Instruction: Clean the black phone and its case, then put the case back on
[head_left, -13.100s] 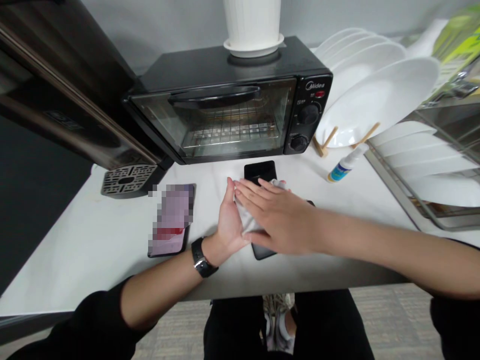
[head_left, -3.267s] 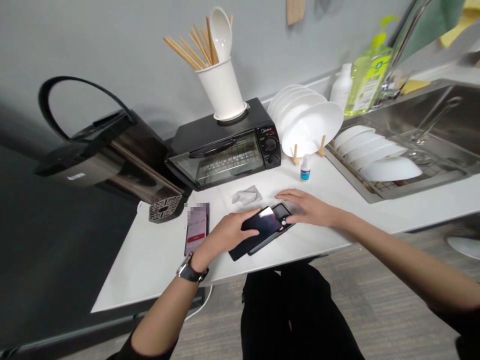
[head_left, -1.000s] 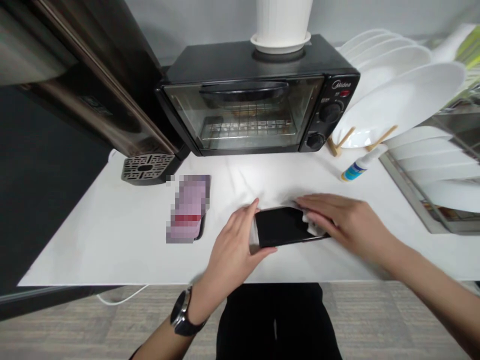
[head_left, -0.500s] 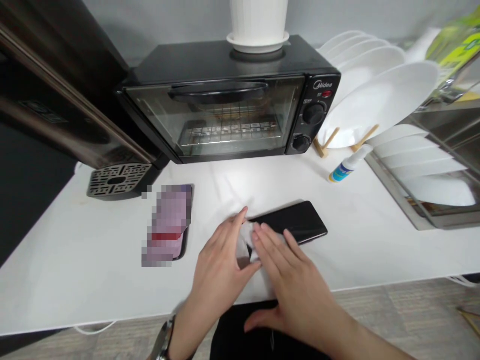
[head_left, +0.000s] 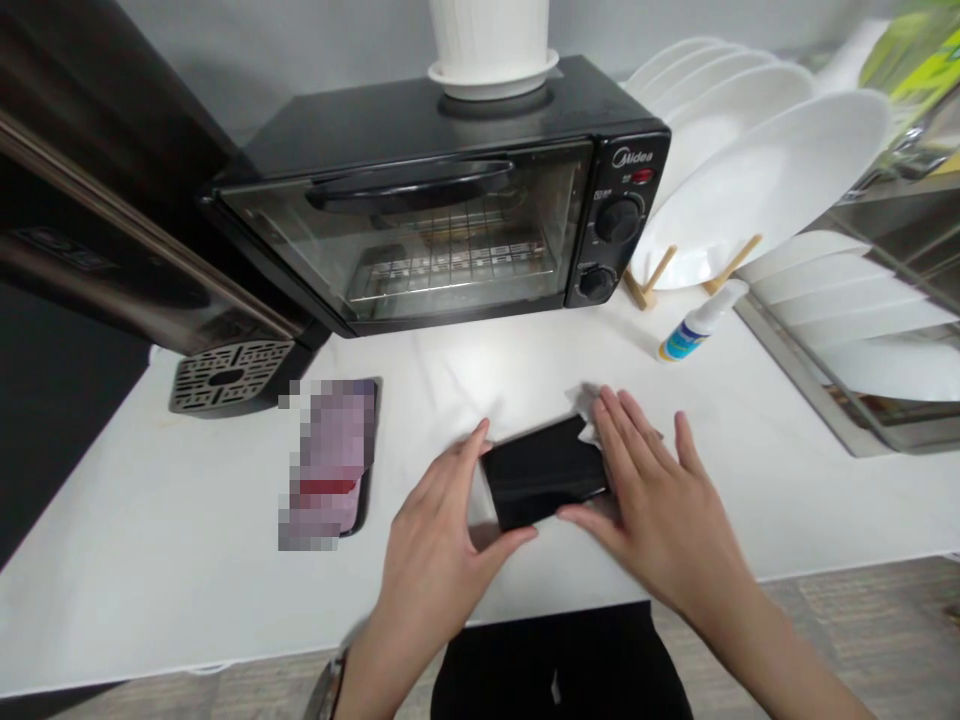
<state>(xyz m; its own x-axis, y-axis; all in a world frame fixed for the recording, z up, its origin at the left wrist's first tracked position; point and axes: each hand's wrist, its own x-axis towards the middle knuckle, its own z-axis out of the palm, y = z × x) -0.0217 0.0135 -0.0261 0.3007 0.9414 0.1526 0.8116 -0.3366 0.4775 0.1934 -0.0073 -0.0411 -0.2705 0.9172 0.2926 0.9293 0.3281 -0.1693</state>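
A black smartphone [head_left: 544, 470] lies on the white counter with its dark face up. My left hand [head_left: 435, 530] grips its left end, thumb at the near edge and fingers at the far corner. Over the right end of the phone is my right hand [head_left: 652, 490], its fingers pressing a crumpled white wipe [head_left: 587, 430] against it. Most of the wipe is hidden under those fingers. A second phone [head_left: 337, 455], partly blurred out by pixel blocks, rests to the left of my left hand.
Behind the phones stands a black toaster oven [head_left: 442, 240] with a white pot [head_left: 491, 40] on top. A small spray bottle [head_left: 694, 325] is at the right, near white plates [head_left: 765, 190] in a wooden rack. At left is a machine with a drip tray [head_left: 229, 377].
My right hand has slid the wipe rightward along the phone, from its left part to its right end. The left hand stays at the left end.
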